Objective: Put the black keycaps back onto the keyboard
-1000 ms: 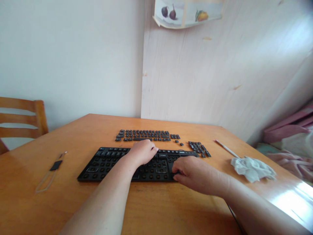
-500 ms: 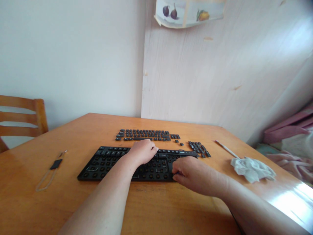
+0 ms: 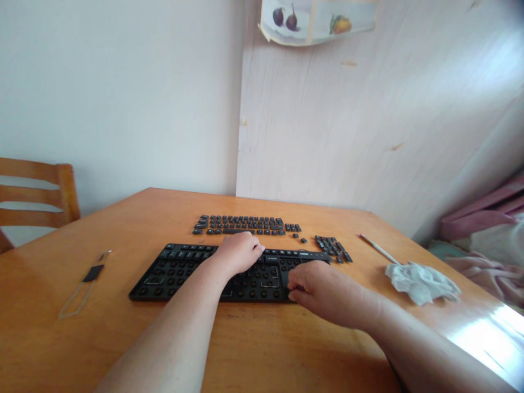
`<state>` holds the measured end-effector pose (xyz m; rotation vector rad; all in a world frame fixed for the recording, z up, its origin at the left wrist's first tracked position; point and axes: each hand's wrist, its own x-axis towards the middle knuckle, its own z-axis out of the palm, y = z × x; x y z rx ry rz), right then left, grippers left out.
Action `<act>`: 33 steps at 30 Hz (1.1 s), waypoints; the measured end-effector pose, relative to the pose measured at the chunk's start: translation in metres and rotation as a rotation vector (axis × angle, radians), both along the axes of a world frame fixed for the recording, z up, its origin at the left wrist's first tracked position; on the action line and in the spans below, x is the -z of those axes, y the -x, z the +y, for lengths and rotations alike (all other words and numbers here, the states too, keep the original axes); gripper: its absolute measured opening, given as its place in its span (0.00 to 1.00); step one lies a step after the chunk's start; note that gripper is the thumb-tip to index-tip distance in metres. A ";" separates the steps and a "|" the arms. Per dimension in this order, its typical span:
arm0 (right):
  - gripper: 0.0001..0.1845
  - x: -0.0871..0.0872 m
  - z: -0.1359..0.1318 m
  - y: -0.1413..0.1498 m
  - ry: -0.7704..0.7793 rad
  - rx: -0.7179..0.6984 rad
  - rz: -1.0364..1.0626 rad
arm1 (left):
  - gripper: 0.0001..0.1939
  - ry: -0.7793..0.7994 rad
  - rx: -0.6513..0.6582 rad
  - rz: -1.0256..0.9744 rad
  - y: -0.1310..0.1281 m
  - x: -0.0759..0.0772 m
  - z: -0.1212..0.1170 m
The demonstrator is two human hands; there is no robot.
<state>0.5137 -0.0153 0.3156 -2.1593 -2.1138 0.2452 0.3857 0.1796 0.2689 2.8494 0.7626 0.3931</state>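
Note:
A black keyboard point(image 3: 180, 273) lies on the wooden table, many of its keycaps off and bare key posts showing; caps still sit along its upper rows. My left hand point(image 3: 241, 252) rests on the upper middle of the keyboard, fingers bent down and pressed together against it. At the right part of the keyboard, my right hand point(image 3: 313, 284) is closed with thumb and fingers pinched low over the key posts. Whatever is between those fingertips is hidden. Beyond the keyboard, loose keycaps point(image 3: 245, 224) lie in rows, and another group of keycaps point(image 3: 333, 246) lies off to the right.
A small tool with a wire loop and dark middle point(image 3: 93, 273) lies at the left. To the right are a thin white stick point(image 3: 379, 248) and a crumpled white tissue point(image 3: 421, 281). A wooden chair point(image 3: 36, 191) stands at the left; a wall point(image 3: 164, 109) rises behind the table point(image 3: 254, 349).
Almost nothing differs. Both hands keep their places on the keyboard, and the view has shifted very slightly.

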 end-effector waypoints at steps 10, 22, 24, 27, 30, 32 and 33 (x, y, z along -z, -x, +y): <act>0.11 -0.009 -0.002 0.016 0.081 0.051 -0.159 | 0.24 0.013 0.002 0.006 0.001 -0.002 0.000; 0.14 -0.010 -0.006 0.019 0.088 -0.019 -0.242 | 0.22 0.026 -0.005 0.002 0.001 -0.002 0.000; 0.14 -0.010 -0.005 0.019 0.087 -0.018 -0.238 | 0.22 0.024 0.000 0.000 0.001 -0.002 0.000; 0.13 -0.012 -0.004 0.022 0.119 -0.027 -0.285 | 0.22 0.019 0.002 0.005 0.001 -0.003 -0.001; 0.11 -0.013 -0.004 0.025 0.157 -0.034 -0.351 | 0.22 0.020 0.001 0.014 0.001 -0.003 -0.001; 0.10 -0.012 -0.004 0.026 0.158 -0.034 -0.372 | 0.22 0.013 0.004 0.014 0.001 -0.003 -0.001; 0.09 -0.011 -0.003 0.026 0.157 -0.035 -0.375 | 0.22 0.007 0.006 0.012 0.001 -0.003 0.000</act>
